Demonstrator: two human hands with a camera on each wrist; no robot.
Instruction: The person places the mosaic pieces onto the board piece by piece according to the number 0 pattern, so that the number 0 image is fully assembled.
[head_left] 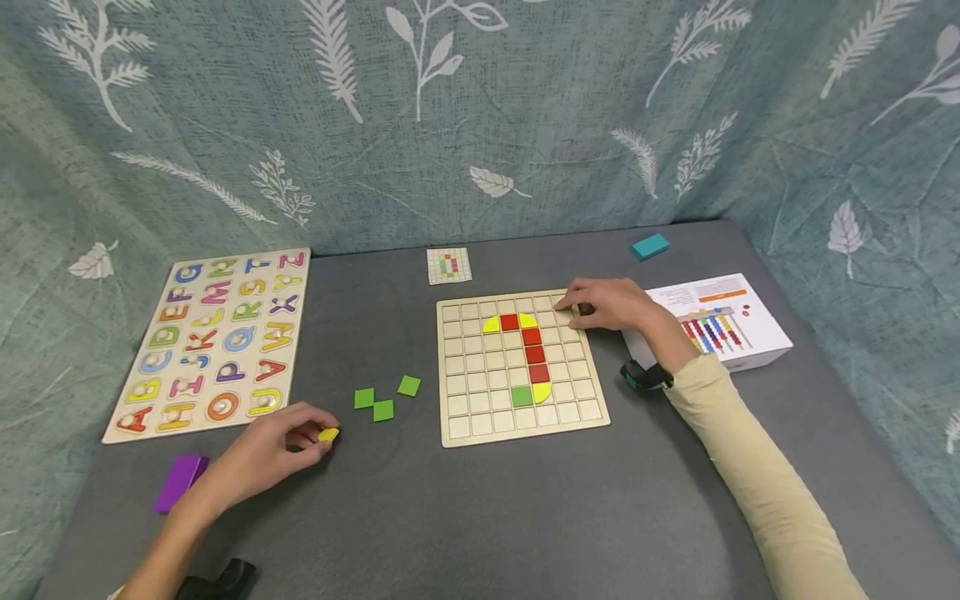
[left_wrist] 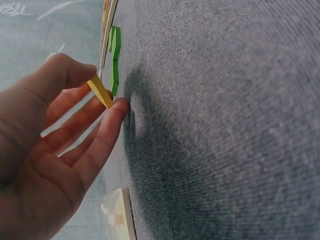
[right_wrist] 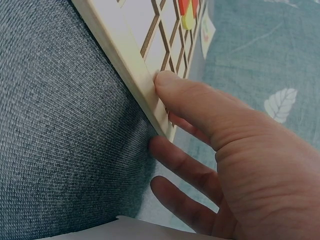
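Note:
Low over the grey table, my left hand (head_left: 273,446) pinches a small yellow tile (left_wrist: 101,92) between thumb and finger. Several loose green tiles (head_left: 383,410) lie just beyond it. My right hand (head_left: 611,303) rests on the far right corner of the wooden grid board (head_left: 463,432). In the right wrist view its thumb (right_wrist: 172,85) touches the board's rim and the other fingers stay loosely extended. Red square tiles (head_left: 536,354), yellow rounded tiles (head_left: 542,392) and one green tile (head_left: 521,396) sit in the board's cells, forming a hooked line.
A small pattern card (head_left: 449,266) lies behind the board. On the left is an alphabet peg puzzle (head_left: 298,333), with a purple block (head_left: 181,483) in front. A white box (head_left: 759,333) stands under the right forearm, and a teal block (head_left: 649,247) lies behind it.

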